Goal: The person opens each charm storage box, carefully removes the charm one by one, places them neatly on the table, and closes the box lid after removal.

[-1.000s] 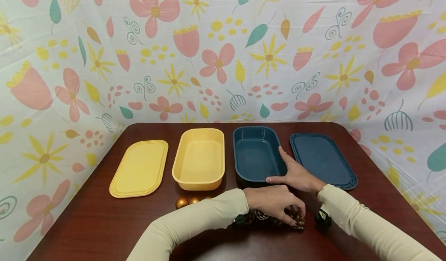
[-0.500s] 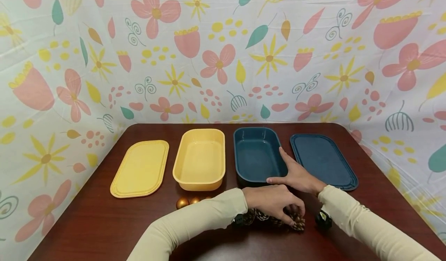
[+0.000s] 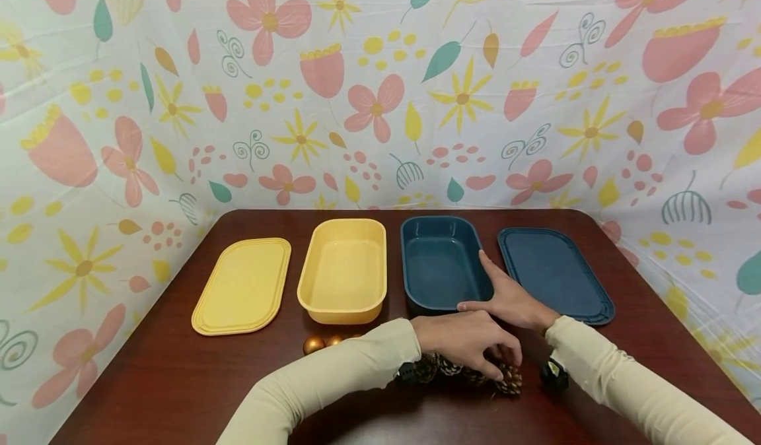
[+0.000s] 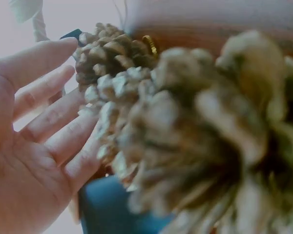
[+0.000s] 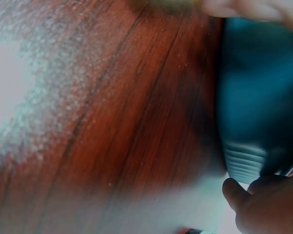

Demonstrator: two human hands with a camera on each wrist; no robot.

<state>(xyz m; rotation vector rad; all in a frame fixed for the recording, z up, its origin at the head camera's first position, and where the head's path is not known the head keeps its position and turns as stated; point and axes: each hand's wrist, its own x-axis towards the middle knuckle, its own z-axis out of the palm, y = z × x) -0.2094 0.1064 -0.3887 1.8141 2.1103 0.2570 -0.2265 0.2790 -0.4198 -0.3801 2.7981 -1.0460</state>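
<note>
Several brown pine cones with pale scale tips lie in a row on the table near me. My left hand (image 3: 466,342) reaches across to the rightmost pine cone (image 3: 508,382). Its thumb and fingers are spread at that cone; in the left wrist view the fingers (image 4: 53,117) look fairly straight, some tips hidden behind the cones, while a nearer pine cone (image 4: 210,136) looms blurred. The right hand (image 3: 511,300) touches the near right corner of a dark blue container (image 3: 442,273), thumb along its front and a finger along its right side. Nothing is visible inside the container.
Left of the blue container stands a yellow container (image 3: 343,270), with a flat yellow lid (image 3: 244,286) beyond it. A flat dark blue lid (image 3: 555,273) lies at the right. Shiny copper-coloured balls (image 3: 313,344) sit behind my left sleeve. A flowered cloth (image 3: 374,148) hangs behind the table.
The head view has shifted very slightly. Both hands, the pine cones and the containers show hardly any movement.
</note>
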